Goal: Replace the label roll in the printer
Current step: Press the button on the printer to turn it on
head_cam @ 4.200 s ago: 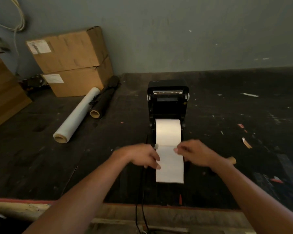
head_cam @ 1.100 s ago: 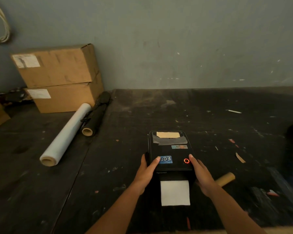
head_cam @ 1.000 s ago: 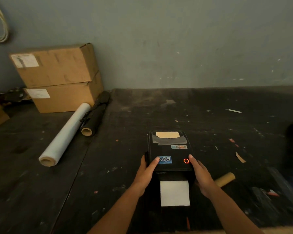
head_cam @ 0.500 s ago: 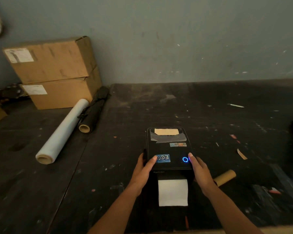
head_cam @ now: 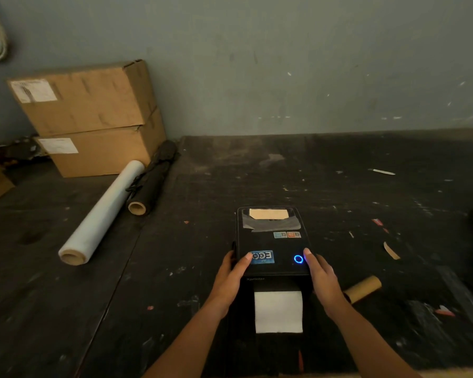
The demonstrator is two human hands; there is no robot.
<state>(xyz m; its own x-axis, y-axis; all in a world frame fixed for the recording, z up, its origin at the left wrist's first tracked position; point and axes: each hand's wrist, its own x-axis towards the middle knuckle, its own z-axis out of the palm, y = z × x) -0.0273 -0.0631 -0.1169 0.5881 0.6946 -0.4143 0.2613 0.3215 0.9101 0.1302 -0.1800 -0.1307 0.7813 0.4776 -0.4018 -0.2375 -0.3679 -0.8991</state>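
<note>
Now | printer (head_cam: 271,242): lid down | left hand (head_cam: 230,281), right hand (head_cam: 322,282): clasp its sides, thumbs pressing, likely latching | label strip (head_cam: 278,312): protrudes

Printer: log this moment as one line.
printer: lid closed | light: blue | label: out front slot | left hand: holds printer | right hand: holds printer

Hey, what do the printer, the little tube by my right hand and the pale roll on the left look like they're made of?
The printer looks like black plastic, going by its smooth lid with a faint sheen. The tube seems cardboard: matte tan, probably an empty core. The pale roll is likely clear stretch film, milky and translucent, wound on a tan cardboard core.
</note>
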